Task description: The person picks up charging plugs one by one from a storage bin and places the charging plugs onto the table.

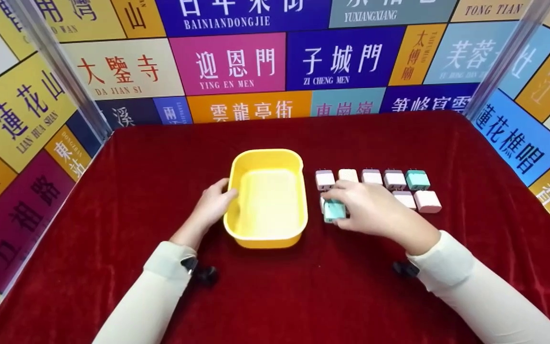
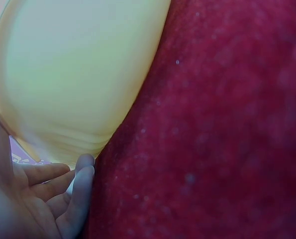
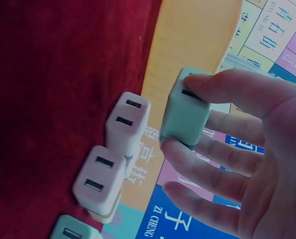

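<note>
A yellow plastic tub (image 1: 268,242) stands on the red cloth, and its inside shows bare. At its left side my left hand (image 1: 210,203) grips the rim, thumb over the edge and fingers against the outer wall. To the tub's right, my right hand (image 1: 370,208) pinches a green USB charger (image 3: 186,112) between thumb and fingertips, held above the other chargers. In the right wrist view two USB slots mark the faces of white chargers (image 3: 99,180) below it. A back row of chargers includes a white one (image 1: 325,180) and a green one (image 1: 417,180).
Part of the front row lies behind my right hand; a pinkish charger (image 1: 428,201) shows at its right end. Dark red velvet cloth (image 1: 275,296) covers the table. Clear corner posts (image 1: 511,59) and colourful lettered panels (image 1: 229,64) stand around its far edges.
</note>
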Demonstrator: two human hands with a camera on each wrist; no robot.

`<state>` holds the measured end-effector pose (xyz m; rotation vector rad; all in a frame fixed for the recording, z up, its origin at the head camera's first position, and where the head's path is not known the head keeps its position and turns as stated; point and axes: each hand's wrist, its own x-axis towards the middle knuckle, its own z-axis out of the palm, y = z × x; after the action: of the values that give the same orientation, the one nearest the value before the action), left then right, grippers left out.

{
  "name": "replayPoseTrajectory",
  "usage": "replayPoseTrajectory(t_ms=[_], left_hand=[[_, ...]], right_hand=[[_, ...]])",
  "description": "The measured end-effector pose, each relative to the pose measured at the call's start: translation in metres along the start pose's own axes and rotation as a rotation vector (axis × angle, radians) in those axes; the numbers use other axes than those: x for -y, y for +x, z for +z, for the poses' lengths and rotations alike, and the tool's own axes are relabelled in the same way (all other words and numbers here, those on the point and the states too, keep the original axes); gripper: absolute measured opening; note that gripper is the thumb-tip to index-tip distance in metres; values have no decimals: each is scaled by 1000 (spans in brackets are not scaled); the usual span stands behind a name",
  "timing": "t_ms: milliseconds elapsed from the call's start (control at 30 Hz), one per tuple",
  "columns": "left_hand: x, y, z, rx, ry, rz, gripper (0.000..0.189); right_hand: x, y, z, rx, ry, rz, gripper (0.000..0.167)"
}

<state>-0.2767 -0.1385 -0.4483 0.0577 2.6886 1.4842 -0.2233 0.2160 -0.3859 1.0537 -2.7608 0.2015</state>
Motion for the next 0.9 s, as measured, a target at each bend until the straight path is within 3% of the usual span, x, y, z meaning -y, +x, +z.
replayPoseTrajectory(t_ms=[500,900], left_hand=[[1,2,0,20,8,-10,53],[6,5,0,20,-16,14,51]], right_hand=[[4,-12,9,125,57,-3,41],[3,-16,21,118,81,-30,41]])
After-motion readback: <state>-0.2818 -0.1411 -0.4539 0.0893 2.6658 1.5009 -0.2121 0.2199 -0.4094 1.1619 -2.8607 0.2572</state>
